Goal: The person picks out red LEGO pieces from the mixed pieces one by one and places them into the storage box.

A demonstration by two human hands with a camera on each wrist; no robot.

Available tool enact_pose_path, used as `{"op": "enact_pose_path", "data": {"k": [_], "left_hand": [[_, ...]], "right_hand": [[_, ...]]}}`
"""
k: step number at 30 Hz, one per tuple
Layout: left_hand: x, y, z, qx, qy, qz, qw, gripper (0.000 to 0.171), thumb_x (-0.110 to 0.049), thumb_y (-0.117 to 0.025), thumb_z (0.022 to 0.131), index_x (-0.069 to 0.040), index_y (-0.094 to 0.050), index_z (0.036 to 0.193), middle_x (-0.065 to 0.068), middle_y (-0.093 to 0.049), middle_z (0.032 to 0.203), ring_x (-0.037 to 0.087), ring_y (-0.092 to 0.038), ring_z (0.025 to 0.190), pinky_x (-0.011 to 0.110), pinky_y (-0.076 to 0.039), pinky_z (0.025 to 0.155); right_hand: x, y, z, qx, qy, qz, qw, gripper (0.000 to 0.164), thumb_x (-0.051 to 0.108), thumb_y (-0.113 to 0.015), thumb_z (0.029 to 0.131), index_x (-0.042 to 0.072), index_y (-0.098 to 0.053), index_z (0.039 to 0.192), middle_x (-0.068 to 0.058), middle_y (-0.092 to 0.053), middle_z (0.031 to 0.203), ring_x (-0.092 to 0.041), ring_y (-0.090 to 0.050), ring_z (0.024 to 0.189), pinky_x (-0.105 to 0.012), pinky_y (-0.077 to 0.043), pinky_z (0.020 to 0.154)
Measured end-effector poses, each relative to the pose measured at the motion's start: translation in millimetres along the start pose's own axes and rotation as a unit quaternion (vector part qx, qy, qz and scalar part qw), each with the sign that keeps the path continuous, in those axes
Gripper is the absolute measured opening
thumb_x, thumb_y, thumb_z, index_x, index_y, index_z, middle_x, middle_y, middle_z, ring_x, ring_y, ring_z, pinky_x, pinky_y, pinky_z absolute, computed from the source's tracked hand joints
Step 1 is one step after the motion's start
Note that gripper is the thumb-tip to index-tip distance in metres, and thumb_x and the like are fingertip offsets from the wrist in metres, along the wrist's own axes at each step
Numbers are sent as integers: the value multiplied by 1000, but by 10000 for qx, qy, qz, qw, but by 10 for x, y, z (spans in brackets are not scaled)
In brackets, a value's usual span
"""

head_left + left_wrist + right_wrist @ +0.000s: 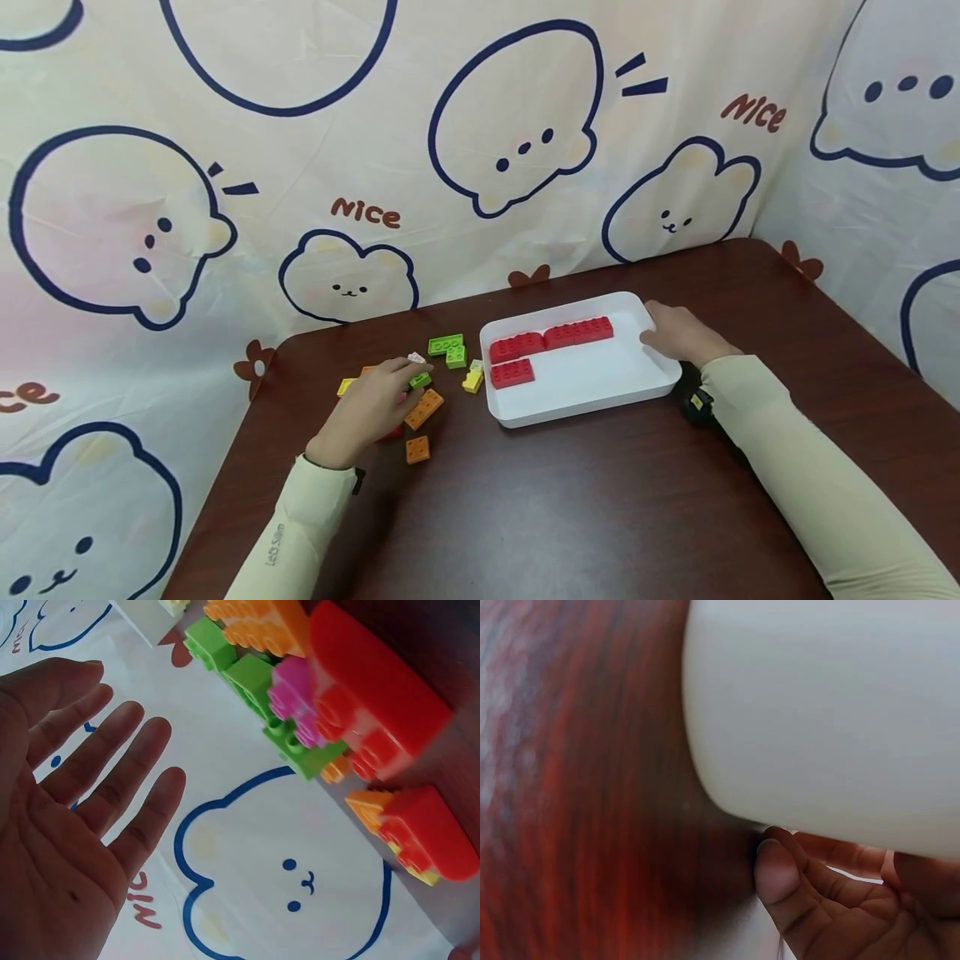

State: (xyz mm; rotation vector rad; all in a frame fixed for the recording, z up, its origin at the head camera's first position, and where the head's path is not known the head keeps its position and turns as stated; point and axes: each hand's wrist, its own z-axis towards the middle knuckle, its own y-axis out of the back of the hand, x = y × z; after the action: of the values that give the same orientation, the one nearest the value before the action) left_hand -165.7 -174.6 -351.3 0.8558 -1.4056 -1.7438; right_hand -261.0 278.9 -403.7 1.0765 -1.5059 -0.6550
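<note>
A white tray [585, 392] lies on the table with three red blocks of toy building bricks inside, two in a row [577, 333] along the back and one red brick [512, 373] at the left. My right hand [686, 333] grips the tray's right end at the rim; the right wrist view shows its fingers [776, 870] at the tray edge. Over the loose bricks to the left hovers my left hand [371, 408], fingers extended, palm bare in the left wrist view. Close by are orange bricks [424, 409], green bricks [446, 344] and a pink brick [292, 694]; the hand hides some others.
A yellow brick [472, 381] stands just left of the tray. Nearest the front of the pile is a small orange brick [417, 450]. The brown table [540, 517] meets a patterned curtain [465, 250] at its back edge.
</note>
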Motion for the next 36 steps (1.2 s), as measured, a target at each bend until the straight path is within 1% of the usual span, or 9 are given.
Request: {"op": "enact_pose_path", "data": {"k": [3, 5, 9, 13, 19, 23, 27, 31, 36], "left_hand": [[24, 14, -67, 27, 75, 52, 10000, 39, -22, -70, 82, -19, -60, 119, 3, -59, 114, 17, -58, 95, 35, -52, 77], [40, 21, -111, 53, 177, 58, 9998, 40, -23, -71, 81, -18, -60, 119, 3, -59, 113, 18, -58, 95, 36, -52, 77], [71, 26, -202, 107, 356, 85, 9993, 38, -24, -69, 83, -16, -61, 119, 3, -60, 112, 19, -58, 96, 38, -52, 78], [108, 21, -278, 192, 449, 119, 9987, 34, -27, -66, 86, -16, -62, 117, 3, -61, 110, 19, -57, 97, 38, -52, 78], [139, 18, -328, 233, 486, -30, 9985, 36, -28, -68, 84, -16, -62, 117, 5, -61, 108, 17, -56, 91, 36, -53, 74], [143, 13, -366, 339, 572, -28, 9978, 38, -26, -73, 80, -14, -63, 115, 7, -61, 109, 19, -56, 94, 38, -52, 76], [142, 6, -399, 448, 711, -8, 9965, 41, -27, -75, 77, -12, -63, 114, 7, -61, 110, 22, -56, 99, 40, -51, 79], [160, -16, -432, 513, 762, 55, 9958, 43, -30, -74, 78, -12, -62, 116, 7, -60, 111, 22, -56, 100, 41, -51, 81], [192, -44, -485, 675, 830, 64, 9942, 45, -31, -73, 79, -11, -61, 118, 9, -60, 114, 26, -56, 103, 45, -49, 83]], "right_hand": [[5, -1, 3, 1, 11, -10, 10000, 67, 22, -52, 92, -7, -17, 142, -32, -28, 140, -45, -34, 123, -59, -32, 98], [14, 1, 2, -18, 19, -25, 10000, 66, 21, -51, 92, -7, -17, 141, -32, -28, 140, -45, -33, 123, -59, -32, 98], [38, 9, -6, -26, 21, -26, 10000, 66, 20, -51, 92, -7, -18, 141, -32, -29, 140, -45, -34, 123, -59, -32, 98], [43, 12, -9, -6, 15, -26, 10000, 66, 20, -52, 92, -7, -17, 141, -32, -28, 140, -45, -33, 123, -59, -32, 98], [31, 20, -5, -48, 13, -60, 10000, 65, 19, -51, 92, -8, -18, 141, -32, -29, 140, -45, -34, 123, -59, -32, 98], [30, 20, -3, -31, -13, -51, 10000, 66, 20, -51, 92, -7, -18, 141, -32, -28, 140, -45, -34, 123, -59, -32, 98], [22, 16, 4, -17, -20, -35, 10000, 66, 21, -52, 92, -7, -18, 141, -32, -28, 140, -45, -34, 123, -60, -32, 97], [14, 12, 14, -21, -10, -27, 10000, 66, 21, -52, 92, -7, -18, 141, -32, -29, 140, -45, -34, 123, -59, -32, 98], [19, 14, 8, -10, -15, -26, 10000, 66, 21, -52, 92, -7, -18, 141, -32, -29, 140, -45, -34, 123, -59, -32, 98]]}}
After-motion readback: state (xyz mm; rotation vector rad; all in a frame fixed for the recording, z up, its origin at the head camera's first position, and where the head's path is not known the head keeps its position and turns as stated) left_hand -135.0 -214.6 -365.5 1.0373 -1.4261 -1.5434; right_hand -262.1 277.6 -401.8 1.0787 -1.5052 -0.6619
